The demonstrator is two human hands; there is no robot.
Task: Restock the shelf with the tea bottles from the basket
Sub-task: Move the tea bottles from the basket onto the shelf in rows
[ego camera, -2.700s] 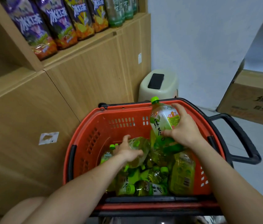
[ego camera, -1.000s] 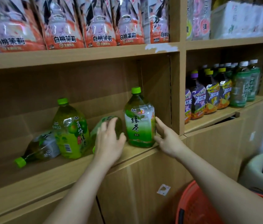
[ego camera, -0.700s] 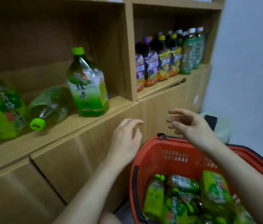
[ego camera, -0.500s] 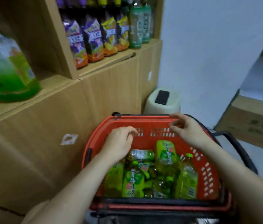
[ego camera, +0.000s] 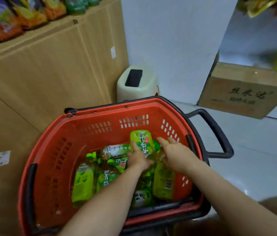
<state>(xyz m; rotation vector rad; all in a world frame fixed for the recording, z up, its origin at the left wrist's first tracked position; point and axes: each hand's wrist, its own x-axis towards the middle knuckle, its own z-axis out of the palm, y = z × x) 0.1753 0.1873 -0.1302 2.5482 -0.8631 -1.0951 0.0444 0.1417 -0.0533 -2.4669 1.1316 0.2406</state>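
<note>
A red basket [ego camera: 151, 105] stands on the floor in front of me, with several green tea bottles lying inside. One light-green tea bottle [ego camera: 141, 139] rests on top at the far side. My left hand [ego camera: 138, 159] lies flat on the pile, its fingers against that bottle's left side. My right hand [ego camera: 174, 153] hovers just to the right of it with fingers spread. Neither hand has closed around a bottle. The shelf edge [ego camera: 52, 24] runs along the top left, carrying blurred purple and orange bottles.
A wooden cabinet front [ego camera: 49, 68] stands left of the basket. A cream stool [ego camera: 144, 92] with a black phone [ego camera: 133, 80] on it sits in the corner behind. A cardboard box [ego camera: 243, 94] is at the right. The basket's black handle [ego camera: 216, 132] juts right.
My view dropped from the shelf, where a green tea bottle was set upright, to the basket. Both hands went from the basket's far rim down onto the bottles.
</note>
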